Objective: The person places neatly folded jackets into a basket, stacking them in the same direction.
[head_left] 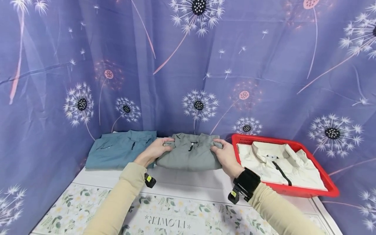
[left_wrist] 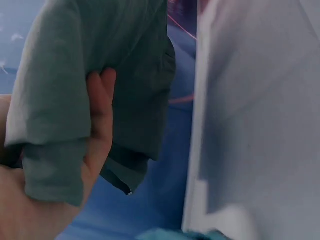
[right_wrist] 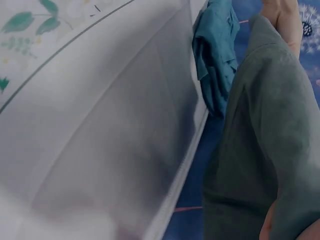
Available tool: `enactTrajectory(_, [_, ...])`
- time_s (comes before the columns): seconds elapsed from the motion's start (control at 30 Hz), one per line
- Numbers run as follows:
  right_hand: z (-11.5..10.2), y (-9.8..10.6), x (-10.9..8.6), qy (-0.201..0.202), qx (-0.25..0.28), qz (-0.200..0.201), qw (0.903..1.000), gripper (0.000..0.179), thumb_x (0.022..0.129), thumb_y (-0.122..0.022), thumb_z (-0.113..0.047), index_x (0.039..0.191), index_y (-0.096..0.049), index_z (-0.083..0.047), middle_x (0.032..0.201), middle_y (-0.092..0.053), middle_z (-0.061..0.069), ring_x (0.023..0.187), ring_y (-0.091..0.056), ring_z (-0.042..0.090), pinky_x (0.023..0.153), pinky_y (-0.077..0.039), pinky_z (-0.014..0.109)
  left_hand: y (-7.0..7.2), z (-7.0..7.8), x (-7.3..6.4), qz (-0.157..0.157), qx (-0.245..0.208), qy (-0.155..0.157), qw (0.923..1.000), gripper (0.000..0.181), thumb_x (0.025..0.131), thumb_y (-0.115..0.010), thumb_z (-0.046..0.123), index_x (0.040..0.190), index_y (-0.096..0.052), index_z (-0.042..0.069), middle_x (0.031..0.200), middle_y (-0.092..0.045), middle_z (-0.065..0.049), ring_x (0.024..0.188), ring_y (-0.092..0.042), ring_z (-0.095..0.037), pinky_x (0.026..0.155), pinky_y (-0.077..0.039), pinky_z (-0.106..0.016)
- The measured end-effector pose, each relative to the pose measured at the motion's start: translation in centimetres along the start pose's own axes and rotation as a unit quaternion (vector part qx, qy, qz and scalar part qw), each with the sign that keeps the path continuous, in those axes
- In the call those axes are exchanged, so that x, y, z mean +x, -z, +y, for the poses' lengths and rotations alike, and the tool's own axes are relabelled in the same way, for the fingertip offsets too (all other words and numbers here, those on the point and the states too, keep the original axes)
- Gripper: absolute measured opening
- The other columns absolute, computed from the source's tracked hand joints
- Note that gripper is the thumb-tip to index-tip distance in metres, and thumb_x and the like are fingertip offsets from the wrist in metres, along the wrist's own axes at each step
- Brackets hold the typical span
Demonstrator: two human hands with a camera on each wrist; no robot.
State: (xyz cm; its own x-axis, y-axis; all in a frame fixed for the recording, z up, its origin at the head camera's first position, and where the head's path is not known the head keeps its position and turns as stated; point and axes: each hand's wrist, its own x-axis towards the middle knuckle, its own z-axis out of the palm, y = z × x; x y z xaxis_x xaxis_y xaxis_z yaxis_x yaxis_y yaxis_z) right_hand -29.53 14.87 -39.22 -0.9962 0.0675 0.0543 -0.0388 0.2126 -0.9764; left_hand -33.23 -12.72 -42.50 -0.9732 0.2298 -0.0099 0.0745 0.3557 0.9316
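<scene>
A folded grey-green jacket (head_left: 191,156) with a collar and a short black zip pull is held between both hands in the head view. My left hand (head_left: 155,150) grips its left side, thumb on top; in the left wrist view fingers (left_wrist: 101,112) lie curled beneath the cloth. On the other side my right hand (head_left: 228,158) grips the right edge, thumb over the fabric. Most of that hand is hidden behind the jacket (right_wrist: 280,115) in the right wrist view. Both wrist views show the jacket raised off the white tabletop.
To the left lies a folded blue jacket (head_left: 117,151). A red plastic basket (head_left: 330,186) at the right holds a folded cream jacket (head_left: 282,163). A flower-print cloth (head_left: 176,212) covers the table's near part. Behind hangs a purple dandelion curtain (head_left: 164,91).
</scene>
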Motion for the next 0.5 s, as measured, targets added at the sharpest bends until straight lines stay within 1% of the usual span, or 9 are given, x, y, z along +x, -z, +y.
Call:
enactTrajectory(0.1, [-1.3, 1.3, -0.5, 0.023, -0.004, -0.003, 0.9997, 0.038, 0.078, -0.060, -0.006, 0.115, -0.056, -0.007, 0.115, -0.049, 0.009, 0.091, -0.051, 0.019, 0.069, -0.046, 0.028, -0.4, 1.4, -0.4, 0.004, 0.004, -0.010, 0.9999, 0.043, 0.080, -0.061, 0.012, 0.122, -0.053, 0.020, 0.137, -0.032, 0.000, 0.127, -0.023, -0.019, 0.099, -0.026, -0.037])
enactTrajectory(0.2, [-2.4, 2.7, -1.1, 0.041, -0.011, -0.003, 0.9991, 0.038, 0.078, -0.061, -0.006, 0.115, -0.056, -0.006, 0.117, -0.049, 0.007, 0.090, -0.052, 0.017, 0.068, -0.047, 0.026, -1.1, 2.8, -0.7, 0.003, -0.005, -0.026, 0.9996, 0.042, 0.081, -0.061, 0.013, 0.122, -0.053, 0.022, 0.138, -0.030, 0.000, 0.127, -0.022, -0.017, 0.099, -0.025, -0.034])
enactTrajectory(0.33, [-3.5, 4.9, -1.8, 0.053, -0.034, 0.000, 0.9980, 0.040, 0.078, -0.063, -0.010, 0.117, -0.055, -0.010, 0.116, -0.050, 0.008, 0.088, -0.053, 0.018, 0.064, -0.048, 0.026, -2.2, 4.7, -0.9, 0.012, -0.017, -0.063, 0.9978, 0.041, 0.081, -0.062, 0.011, 0.120, -0.055, 0.019, 0.137, -0.033, -0.003, 0.126, -0.024, -0.016, 0.099, -0.026, -0.033])
enactTrajectory(0.43, [-3.8, 6.6, -2.4, 0.069, -0.069, 0.017, 0.9951, 0.041, 0.078, -0.065, -0.015, 0.118, -0.055, -0.012, 0.116, -0.050, 0.007, 0.090, -0.051, 0.015, 0.064, -0.047, 0.024, -3.3, 6.1, -0.8, 0.015, -0.002, -0.092, 0.9956, 0.040, 0.080, -0.062, 0.012, 0.119, -0.055, 0.018, 0.135, -0.037, -0.003, 0.125, -0.027, -0.015, 0.099, -0.027, -0.033])
enactTrajectory(0.5, [-3.7, 7.8, -2.8, 0.079, -0.085, 0.026, 0.9929, 0.042, 0.079, -0.065, -0.018, 0.119, -0.055, -0.013, 0.116, -0.050, 0.007, 0.090, -0.051, 0.014, 0.064, -0.047, 0.024, -4.1, 7.0, -0.6, 0.011, 0.008, -0.108, 0.9941, 0.041, 0.080, -0.062, 0.012, 0.120, -0.055, 0.019, 0.133, -0.039, -0.001, 0.124, -0.028, -0.014, 0.099, -0.027, -0.033])
